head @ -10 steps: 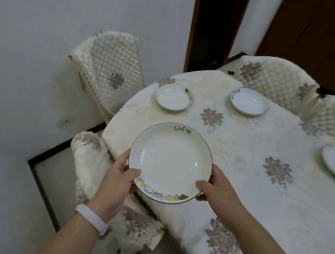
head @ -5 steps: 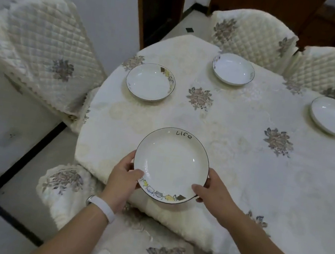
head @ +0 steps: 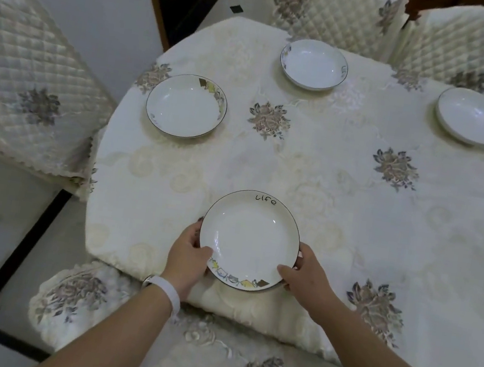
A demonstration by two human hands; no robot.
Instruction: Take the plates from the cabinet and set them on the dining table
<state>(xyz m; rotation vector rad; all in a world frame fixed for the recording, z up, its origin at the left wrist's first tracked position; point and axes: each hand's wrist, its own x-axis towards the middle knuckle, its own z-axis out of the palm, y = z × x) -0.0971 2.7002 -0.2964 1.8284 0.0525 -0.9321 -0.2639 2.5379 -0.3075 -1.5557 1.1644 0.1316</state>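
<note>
Left hand [head: 189, 254] and right hand [head: 305, 274] grip opposite sides of the "Life" plate [head: 250, 238], thumbs over its rim, at the near edge of the dining table [head: 326, 196]. Three more plates [head: 186, 106] sit toward its far edge.

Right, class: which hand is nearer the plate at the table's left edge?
Left. The left hand grips the life plate by its left rim, on the near side of the left-edge plate; the right hand grips its right rim, farther to the right.
</note>
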